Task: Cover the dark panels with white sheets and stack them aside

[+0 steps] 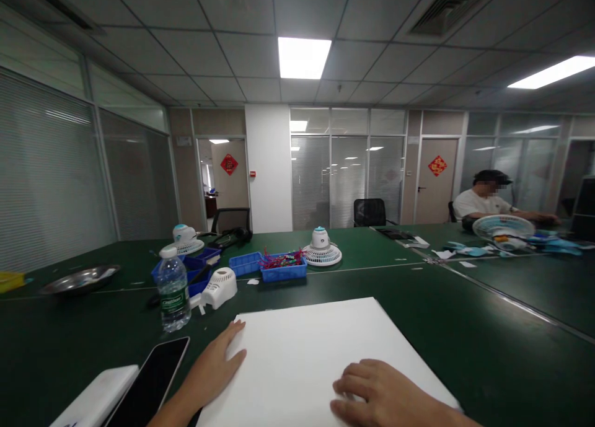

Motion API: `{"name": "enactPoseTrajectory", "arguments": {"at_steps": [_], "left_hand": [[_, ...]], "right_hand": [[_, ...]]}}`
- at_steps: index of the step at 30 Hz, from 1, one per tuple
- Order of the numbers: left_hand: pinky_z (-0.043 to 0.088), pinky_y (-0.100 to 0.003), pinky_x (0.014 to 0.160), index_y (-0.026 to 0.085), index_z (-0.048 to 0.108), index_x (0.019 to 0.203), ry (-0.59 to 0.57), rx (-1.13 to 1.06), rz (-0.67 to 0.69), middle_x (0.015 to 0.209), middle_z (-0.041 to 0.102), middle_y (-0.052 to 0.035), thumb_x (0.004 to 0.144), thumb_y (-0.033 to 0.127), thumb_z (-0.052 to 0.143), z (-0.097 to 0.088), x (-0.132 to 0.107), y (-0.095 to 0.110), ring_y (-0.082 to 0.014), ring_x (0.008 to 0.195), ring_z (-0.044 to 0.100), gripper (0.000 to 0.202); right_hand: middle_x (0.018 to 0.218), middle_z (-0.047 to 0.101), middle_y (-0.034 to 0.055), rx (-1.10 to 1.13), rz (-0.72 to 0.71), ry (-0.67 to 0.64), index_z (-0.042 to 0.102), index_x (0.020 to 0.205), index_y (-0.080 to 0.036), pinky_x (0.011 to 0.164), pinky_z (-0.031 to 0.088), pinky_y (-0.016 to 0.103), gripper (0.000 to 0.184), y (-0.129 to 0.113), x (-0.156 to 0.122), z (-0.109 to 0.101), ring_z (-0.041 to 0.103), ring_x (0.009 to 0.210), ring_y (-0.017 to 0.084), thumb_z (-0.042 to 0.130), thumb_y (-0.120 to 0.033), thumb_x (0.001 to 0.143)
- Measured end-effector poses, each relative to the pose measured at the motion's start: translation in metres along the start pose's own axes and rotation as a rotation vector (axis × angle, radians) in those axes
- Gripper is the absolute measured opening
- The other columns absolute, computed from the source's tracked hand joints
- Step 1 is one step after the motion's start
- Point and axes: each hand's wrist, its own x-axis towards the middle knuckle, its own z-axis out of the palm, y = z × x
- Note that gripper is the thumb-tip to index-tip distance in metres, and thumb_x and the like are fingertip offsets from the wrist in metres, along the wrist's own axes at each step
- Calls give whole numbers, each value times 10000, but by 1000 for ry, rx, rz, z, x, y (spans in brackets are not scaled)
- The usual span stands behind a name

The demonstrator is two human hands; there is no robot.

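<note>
A large white board point(311, 346) lies flat on the green table point(465, 328) right in front of me. My left hand point(211, 368) rests on the board's left edge with its fingers stretched out flat. My right hand point(385, 396) lies on the board near its right front, fingers flat and slightly curled, holding nothing. A black phone point(153, 377) and a white box-like item point(97, 399) lie just left of my left hand.
A water bottle point(173, 289), a white fan part point(219, 287), blue bins point(272, 264) with red bits, small fans point(321, 248) and a metal dish point(79, 280) sit farther back. A seated person point(486, 201) works at the far right beside another fan point(503, 227).
</note>
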Motion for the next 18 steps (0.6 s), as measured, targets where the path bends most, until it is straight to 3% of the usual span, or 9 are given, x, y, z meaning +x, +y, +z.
{"name": "enactPoseTrajectory", "arguments": {"at_steps": [4,11,15,18], "left_hand": [[231,-465,1253,103,579,1392,-25,16,3,1535,499,-127,756,342,585,0,-1,0,-292,1468,398,680],[235,-495,1241,170,584,1404,-83,107,44,1610,369,-112,802,315,561,2,-1,-4,-307,1495,335,620],[242,-496,1238,178,565,1421,-89,189,70,1617,355,-108,834,317,530,6,1,-11,-304,1494,338,605],[231,-493,1242,170,548,1434,-96,198,71,1623,347,-107,840,326,511,8,3,-16,-292,1498,335,615]], "right_hand": [[1074,721,54,-15,17,-15,610,1152,-236,742,475,324,318,-1,0,7,652,890,201,425,-461,1022],[1394,606,137,82,109,-91,514,1427,-243,966,512,441,479,3,2,-23,589,1260,294,435,-485,1021],[1397,607,118,-43,82,-77,553,1379,-220,998,512,455,404,2,3,-25,586,1269,281,415,-387,1039],[1317,671,51,-121,-48,61,611,1261,-225,1014,498,391,299,-4,2,-11,618,1211,223,441,-323,1035]]}}
